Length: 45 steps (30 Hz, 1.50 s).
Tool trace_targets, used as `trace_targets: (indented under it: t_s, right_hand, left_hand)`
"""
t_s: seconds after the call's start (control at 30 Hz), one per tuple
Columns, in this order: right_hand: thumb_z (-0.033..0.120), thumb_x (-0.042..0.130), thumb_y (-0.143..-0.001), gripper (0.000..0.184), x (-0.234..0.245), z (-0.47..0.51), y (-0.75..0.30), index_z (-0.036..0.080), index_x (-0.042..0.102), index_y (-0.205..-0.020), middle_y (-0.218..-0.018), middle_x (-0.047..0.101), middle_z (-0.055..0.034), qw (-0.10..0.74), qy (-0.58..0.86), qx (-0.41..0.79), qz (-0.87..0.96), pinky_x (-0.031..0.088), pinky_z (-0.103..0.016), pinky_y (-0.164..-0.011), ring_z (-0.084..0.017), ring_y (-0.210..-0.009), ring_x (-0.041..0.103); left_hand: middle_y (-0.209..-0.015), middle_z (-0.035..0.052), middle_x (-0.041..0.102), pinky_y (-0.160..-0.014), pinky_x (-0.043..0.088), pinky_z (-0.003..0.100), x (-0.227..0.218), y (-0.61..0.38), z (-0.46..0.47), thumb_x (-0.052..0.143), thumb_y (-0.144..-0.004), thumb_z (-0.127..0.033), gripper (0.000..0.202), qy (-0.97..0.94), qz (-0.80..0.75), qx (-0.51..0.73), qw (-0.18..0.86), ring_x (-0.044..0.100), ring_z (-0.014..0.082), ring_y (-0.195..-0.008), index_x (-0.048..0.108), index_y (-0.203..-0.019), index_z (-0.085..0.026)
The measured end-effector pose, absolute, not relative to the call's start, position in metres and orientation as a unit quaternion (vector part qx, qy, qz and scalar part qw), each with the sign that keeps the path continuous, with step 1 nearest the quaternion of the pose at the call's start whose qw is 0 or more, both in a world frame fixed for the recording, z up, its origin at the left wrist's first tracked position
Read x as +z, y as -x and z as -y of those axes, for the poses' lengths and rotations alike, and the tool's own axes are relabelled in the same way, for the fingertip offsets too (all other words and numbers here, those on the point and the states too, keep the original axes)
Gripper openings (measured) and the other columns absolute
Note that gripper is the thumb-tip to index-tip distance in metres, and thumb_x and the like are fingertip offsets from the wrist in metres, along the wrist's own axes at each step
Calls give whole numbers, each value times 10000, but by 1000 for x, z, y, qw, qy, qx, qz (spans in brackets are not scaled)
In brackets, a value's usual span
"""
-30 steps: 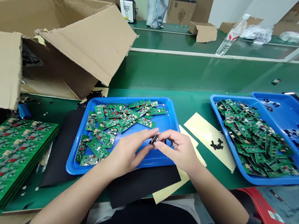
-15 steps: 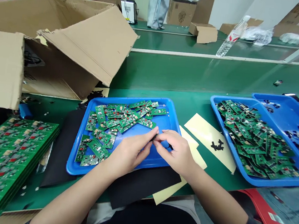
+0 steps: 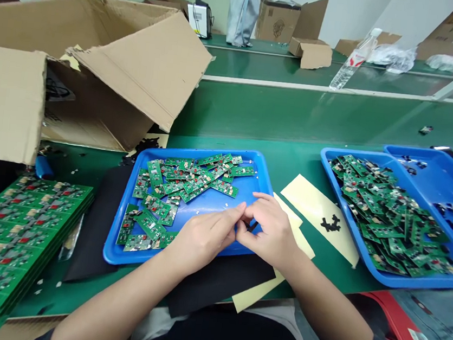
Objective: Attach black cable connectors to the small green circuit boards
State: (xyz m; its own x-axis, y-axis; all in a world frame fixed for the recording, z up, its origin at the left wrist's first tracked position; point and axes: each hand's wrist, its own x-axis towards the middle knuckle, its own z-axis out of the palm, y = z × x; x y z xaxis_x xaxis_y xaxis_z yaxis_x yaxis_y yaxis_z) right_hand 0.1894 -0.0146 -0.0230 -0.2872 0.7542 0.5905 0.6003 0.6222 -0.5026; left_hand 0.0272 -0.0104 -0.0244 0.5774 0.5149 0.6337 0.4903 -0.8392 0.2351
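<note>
Over the blue tray (image 3: 249, 184), left hand (image 3: 207, 237) and right hand (image 3: 272, 228) pinch a mostly hidden dark piece (image 3: 252, 226); slack fingertips could drop it among the circuit boards (image 3: 195, 182) inside.

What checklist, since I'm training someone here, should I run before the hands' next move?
1. Left hand and right hand together over the blue tray: ok.
2. Grip secure: cannot tell; the hands hide most of what lies between them.
3. Loose boards within that tray: ok.
4. Black pieces on the yellow sheet at right: ok.
5. Table free of scraps: not ok; white scraps lie beside the stacked panels.
</note>
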Motion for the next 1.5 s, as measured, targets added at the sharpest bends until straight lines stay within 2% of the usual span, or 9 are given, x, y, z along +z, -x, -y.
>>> trace_targets:
  t_s: [0.17, 0.33, 0.47, 0.67, 1.03, 1.13, 1.27, 1.37, 1.5]
  right_hand:
    - [100, 503, -700, 156, -24, 2, -209, 219, 477, -603, -538, 496, 20, 437, 527, 44, 727, 458, -339, -712, -147, -549, 483]
    - [206, 543, -759, 26, -17, -6, -220, 209, 530, -737, -687, 578, 5, 450, 533, 273, 663, 445, -284, -636, -145, -649, 543]
    - [240, 634, -719, 162, -19, -2, -208, 202, 493, -791, -730, 567, 21, 422, 465, 407, 664, 448, -273, -655, -127, -672, 541]
    - [238, 663, -698, 216, -25, -5, -200, 194, 485, -810, -727, 529, 34, 440, 414, 510, 612, 442, -270, -662, -107, -667, 518]
    - [252, 808, -486, 405, -6, -1, -194, 196, 497, -737, -648, 544, 58, 536, 412, 577, 458, 405, -232, -569, -94, -597, 496]
    - [272, 822, -451, 422, -6, -2, -199, 195, 503, -715, -629, 541, 64, 561, 424, 564, 433, 418, -229, -568, -86, -579, 490]
    - [328, 778, -480, 364, -7, -4, -225, 192, 524, -702, -638, 564, 49, 580, 510, 461, 436, 453, -252, -569, -105, -578, 531]
    - [285, 741, -526, 309, -4, -7, -274, 190, 528, -729, -661, 562, 48, 600, 583, 361, 413, 467, -261, -594, -113, -593, 540]
    - [205, 725, -631, 266, 0, -10, -359, 170, 530, -808, -731, 559, 24, 610, 689, 202, 336, 486, -287, -708, -138, -712, 563]
  left_hand:
    - [-831, 54, 725, -648, 559, 203, -23, -23, 8, 432, -877, -94, 355, -872, -317, 372, 17, 687, 127, -665, 518, -1220, -132]
    - [-977, 54, 728, -694, 572, 217, -21, -21, 5, 480, -864, -176, 315, -811, -412, 394, 132, 702, 147, -753, 606, -1152, -174]
    - [-942, 43, 734, -703, 582, 240, -21, -21, 5, 518, -836, -201, 265, -776, -429, 417, 202, 700, 143, -709, 642, -1069, -168]
    - [-818, 18, 738, -633, 580, 205, -14, -18, 0, 517, -815, -167, 185, -740, -435, 469, 205, 683, 120, -624, 668, -923, -172]
    - [-783, 19, 729, -563, 549, 190, -16, -8, -13, 529, -835, -346, 205, -756, -445, 450, 166, 698, 161, -639, 655, -916, -205]
    - [-793, 36, 729, -572, 567, 215, -21, -13, -13, 527, -839, -405, 293, -743, -419, 453, 258, 704, 175, -640, 614, -1030, -201]
    - [-1031, 81, 701, -746, 587, 315, -32, -19, -12, 477, -866, -443, 500, -730, -401, 410, 373, 701, 207, -859, 413, -1314, -230]
    - [-1108, 81, 671, -787, 580, 338, -43, -18, -16, 465, -856, -485, 498, -743, -405, 390, 364, 679, 218, -940, 444, -1298, -256]
    - [-1051, 72, 686, -774, 586, 337, -44, -15, -20, 481, -835, -503, 471, -767, -401, 379, 328, 682, 221, -914, 525, -1230, -249]
